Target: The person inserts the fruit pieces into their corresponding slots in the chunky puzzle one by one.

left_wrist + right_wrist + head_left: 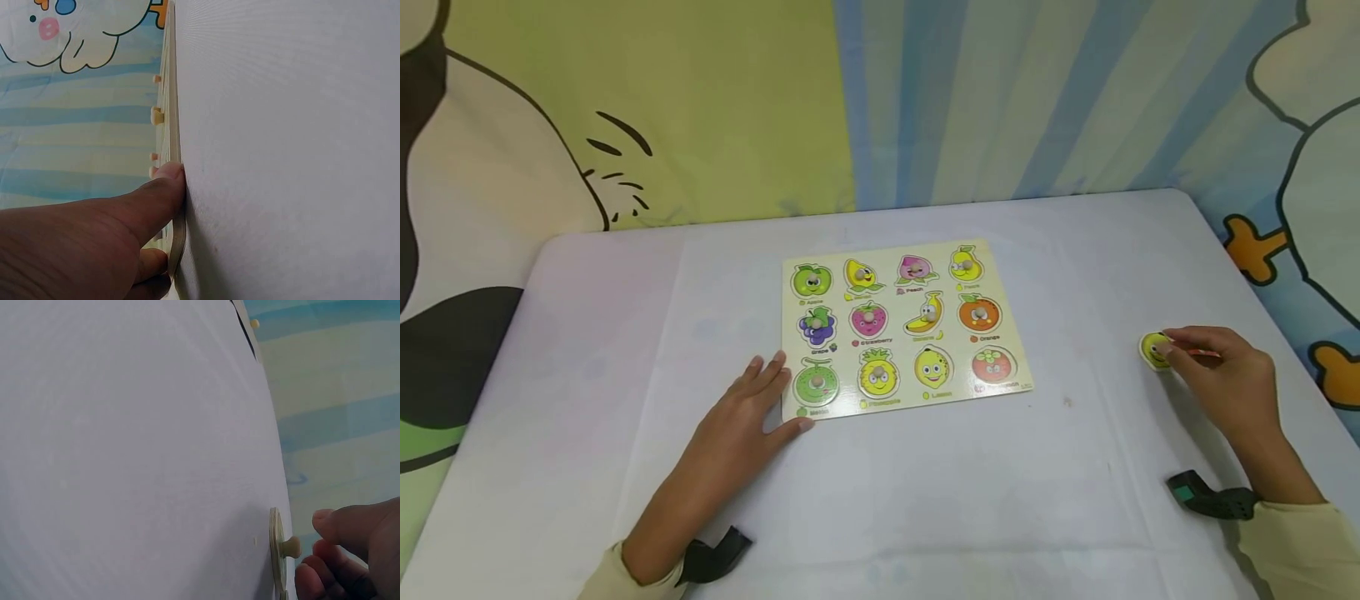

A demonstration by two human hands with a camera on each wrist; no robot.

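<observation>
A cream wooden fruit puzzle board (895, 406) lies on the table. My left hand (741, 417) rests at its near left corner, thumb against the near edge and fingers along the left side. The thumb (170, 172) touches the board's edge in the left wrist view. At the right, my right hand (1232, 379) is over a yellow puzzle piece (1152, 350) with a face. A reddish piece (1206, 353) shows partly beneath the hand. In the right wrist view, thumb and fingers are parted just off the piece's wooden knob (292, 547).
Several knobbed fruit pieces, such as a melon (816, 385) and an orange (979, 315), sit in the board. The lemon (932, 367) and tomato (992, 365) spots show no knob. A white cloth covers the table (925, 500); a printed curtain (1000, 100) stands behind.
</observation>
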